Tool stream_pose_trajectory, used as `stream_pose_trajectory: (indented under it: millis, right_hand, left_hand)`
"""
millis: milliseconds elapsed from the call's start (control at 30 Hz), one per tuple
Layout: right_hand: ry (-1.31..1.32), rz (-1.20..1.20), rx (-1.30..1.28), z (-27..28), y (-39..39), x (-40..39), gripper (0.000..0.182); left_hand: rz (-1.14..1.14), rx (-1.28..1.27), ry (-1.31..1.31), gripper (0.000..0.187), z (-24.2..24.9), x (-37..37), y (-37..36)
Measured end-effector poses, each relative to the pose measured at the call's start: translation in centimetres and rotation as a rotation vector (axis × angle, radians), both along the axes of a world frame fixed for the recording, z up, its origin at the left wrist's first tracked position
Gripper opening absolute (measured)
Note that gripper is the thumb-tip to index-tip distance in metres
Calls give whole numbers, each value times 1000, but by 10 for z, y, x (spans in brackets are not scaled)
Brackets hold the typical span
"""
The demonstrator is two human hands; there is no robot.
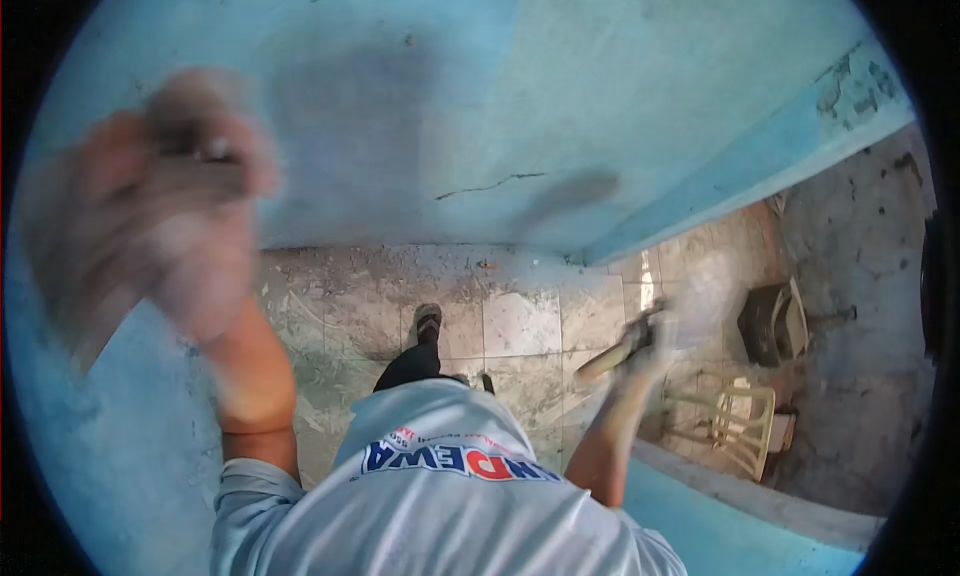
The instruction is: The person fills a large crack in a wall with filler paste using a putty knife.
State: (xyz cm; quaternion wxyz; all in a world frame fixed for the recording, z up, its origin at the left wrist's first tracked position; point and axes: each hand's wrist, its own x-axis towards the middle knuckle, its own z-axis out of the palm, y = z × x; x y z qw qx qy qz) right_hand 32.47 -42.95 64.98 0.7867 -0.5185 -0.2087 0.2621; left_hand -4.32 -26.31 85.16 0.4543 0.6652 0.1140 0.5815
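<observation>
My left hand is raised close to the camera at the left, in front of the blue wall, strongly blurred. Its fingers look wrapped round something grey and flat-sided, with a dark part and a small bright spot; the smear hides its kind. Lower on the right, my right hand is closed round a tool with a brown handle pointing down-left. A pale blurred shape extends up-right from that hand, too smeared to name. Both hands are apart from the wall.
The blue wall has a thin crack and a peeling ledge at the right. Below lies a dusty tiled floor. To the right are a dark boxy object, a pale plastic chair and a low blue wall.
</observation>
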Motion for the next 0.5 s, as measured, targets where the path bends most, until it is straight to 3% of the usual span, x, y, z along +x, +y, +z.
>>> stream_pose_trajectory:
  millis: [67, 133, 200, 233, 433, 500]
  right_hand:
    - [-302, -238, 278, 92, 16, 6, 36]
    - [-625, -211, 587, 193, 31, -23, 31]
    - [-446, 99, 902, 239, 28, -28, 15]
    - [-341, 257, 1035, 262, 28, -30, 24]
    - [-496, 673, 1021, 274, 73, -7, 30]
    - [-418, 694, 786, 277, 62, -16, 31]
  left_hand:
    - [-22, 125, -48, 26, 38, 3, 7]
    - [-66, 198, -60, 28, 60, 10, 13]
    - [-104, 230, -49, 29, 70, 18, 21]
    - [-131, 242, -49, 30, 70, 24, 27]
    - [-203, 223, -31, 34, 67, 44, 71]
    - [-212, 220, -47, 35, 63, 41, 72]
